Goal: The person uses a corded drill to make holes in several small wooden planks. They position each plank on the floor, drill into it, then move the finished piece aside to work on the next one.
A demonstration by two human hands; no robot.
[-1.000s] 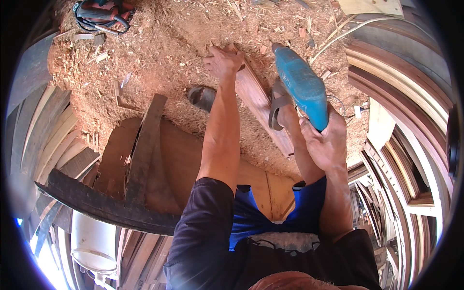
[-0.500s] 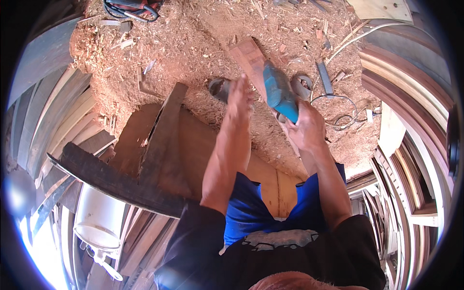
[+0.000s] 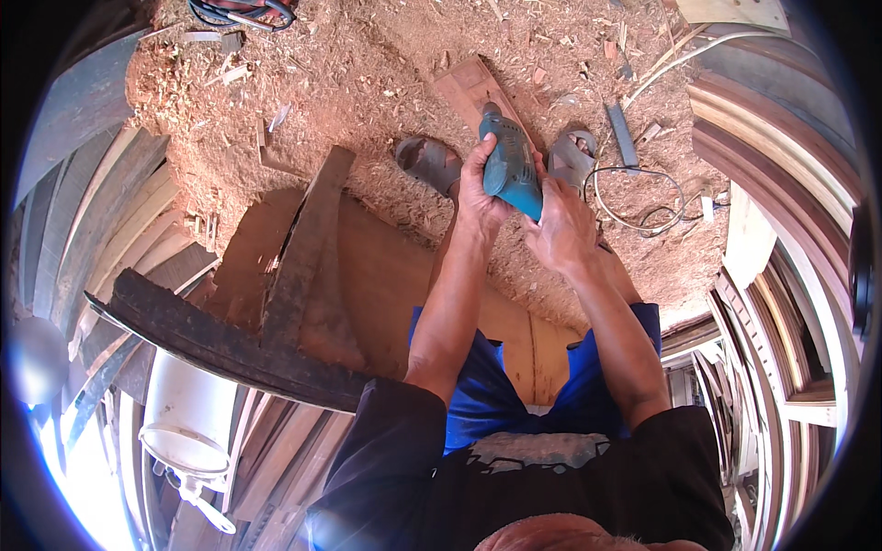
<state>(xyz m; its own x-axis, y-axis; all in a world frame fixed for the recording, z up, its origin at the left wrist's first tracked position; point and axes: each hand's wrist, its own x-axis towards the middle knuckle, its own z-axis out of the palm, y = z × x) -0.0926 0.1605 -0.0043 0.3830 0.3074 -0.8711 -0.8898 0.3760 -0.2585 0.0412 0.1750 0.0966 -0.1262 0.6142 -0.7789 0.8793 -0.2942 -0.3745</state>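
Note:
A teal electric drill [image 3: 514, 170] is held between my two hands over a reddish wooden board [image 3: 462, 83], its chuck pointing away from me. My left hand [image 3: 480, 191] grips the left side of the drill's body, thumb laid along it. Around its rear end closes my right hand [image 3: 565, 228]; the fingers underneath are partly hidden. The board slants between my sandalled feet, and the drill covers much of it. Whether the bit touches the wood I cannot tell.
Sawdust and wood chips cover the ground. A looped cable [image 3: 634, 225] and a dark flat bar [image 3: 621, 136] lie to the right. Stacked boards [image 3: 781, 151] line that side. On the left are a curved dark plank [image 3: 220, 335] and a white bucket [image 3: 190, 404].
My left hand has gone from open beside the drill to gripping its body. The drill has swung more upright in view and shifted slightly left.

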